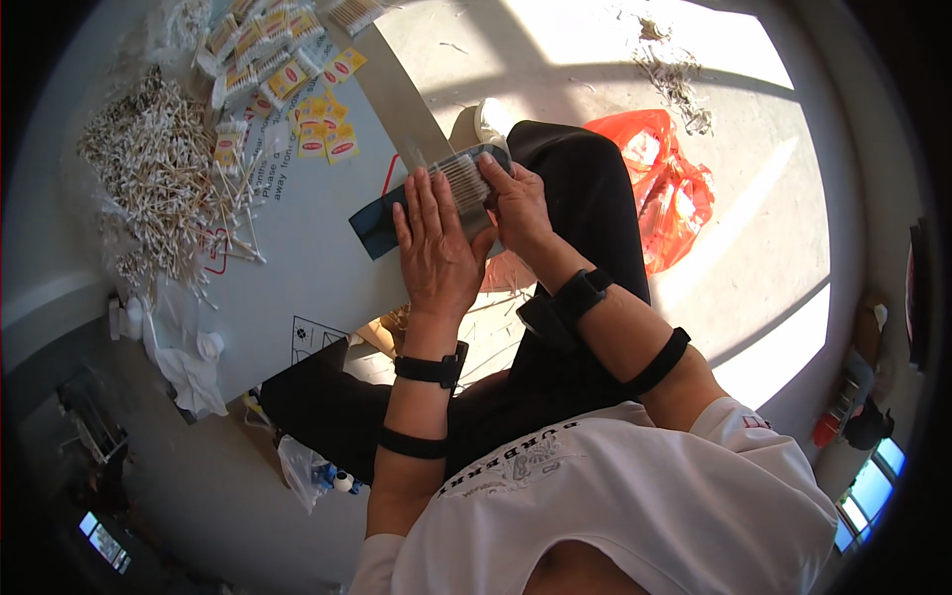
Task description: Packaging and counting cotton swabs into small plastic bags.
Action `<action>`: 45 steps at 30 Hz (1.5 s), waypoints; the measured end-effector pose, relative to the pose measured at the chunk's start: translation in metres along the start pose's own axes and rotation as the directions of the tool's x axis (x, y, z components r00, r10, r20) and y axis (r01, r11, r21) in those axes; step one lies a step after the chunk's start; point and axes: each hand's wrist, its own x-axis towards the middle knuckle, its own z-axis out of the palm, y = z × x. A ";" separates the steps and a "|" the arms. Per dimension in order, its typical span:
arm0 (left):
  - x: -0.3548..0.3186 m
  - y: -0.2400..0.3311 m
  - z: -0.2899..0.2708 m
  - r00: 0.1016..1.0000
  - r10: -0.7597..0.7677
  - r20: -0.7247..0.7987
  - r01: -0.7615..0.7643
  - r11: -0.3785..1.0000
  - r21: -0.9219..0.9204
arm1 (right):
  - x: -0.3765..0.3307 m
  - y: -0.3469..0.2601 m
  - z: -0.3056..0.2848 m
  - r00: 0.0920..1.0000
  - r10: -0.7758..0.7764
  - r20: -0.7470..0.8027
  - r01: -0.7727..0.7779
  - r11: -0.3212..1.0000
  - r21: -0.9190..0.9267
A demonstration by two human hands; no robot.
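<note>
In front of me, at the edge of the grey table (297, 268), lies a clear flat pack of cotton swabs (462, 180), its sticks side by side in a row. My left hand (438, 248) rests on the pack with its fingers stretched out flat. My right hand (521, 206) grips the pack's right end, thumb on top and the other fingers partly hidden beneath. A dark blue-green flat piece (375, 228) sticks out to the left under my left hand; I cannot tell how it joins the pack.
A large heap of loose cotton swabs (159, 169) covers the table's left side. Filled swab packs (248, 50) are stacked beyond it, beside several yellow cards (327, 129). A white plastic bag (188, 357) hangs at the near left edge. On the floor, right, sits a red plastic bag (684, 193).
</note>
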 end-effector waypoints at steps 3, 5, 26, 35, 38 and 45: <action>-0.001 0.000 0.000 1.000 -0.005 -0.008 0.004 1.000 -0.005 | -0.002 -0.001 -0.002 1.000 0.016 0.008 -0.016 1.000 0.019; 0.000 0.002 0.001 1.000 -0.007 -0.013 0.007 1.000 -0.020 | -0.001 0.001 -0.005 1.000 0.017 0.003 -0.017 0.998 -0.053; -0.002 0.003 0.001 0.993 -0.087 -0.073 0.083 0.995 -0.058 | -0.010 0.001 0.002 0.999 -0.035 -0.006 0.034 0.987 -0.156; -0.027 -0.114 -0.054 0.806 -0.311 -0.503 0.322 0.944 -0.068 | -0.017 -0.042 0.015 0.598 -0.715 0.362 0.516 -0.002 -0.857; -0.026 -0.163 -0.070 0.729 -0.400 -0.555 0.462 0.886 -0.032 | -0.013 -0.029 0.056 0.713 -0.451 0.537 0.657 0.160 -0.737; -0.022 -0.171 -0.059 0.730 -0.482 -0.484 0.560 0.828 0.020 | -0.008 0.040 0.137 0.712 -0.068 0.699 0.681 0.310 -0.663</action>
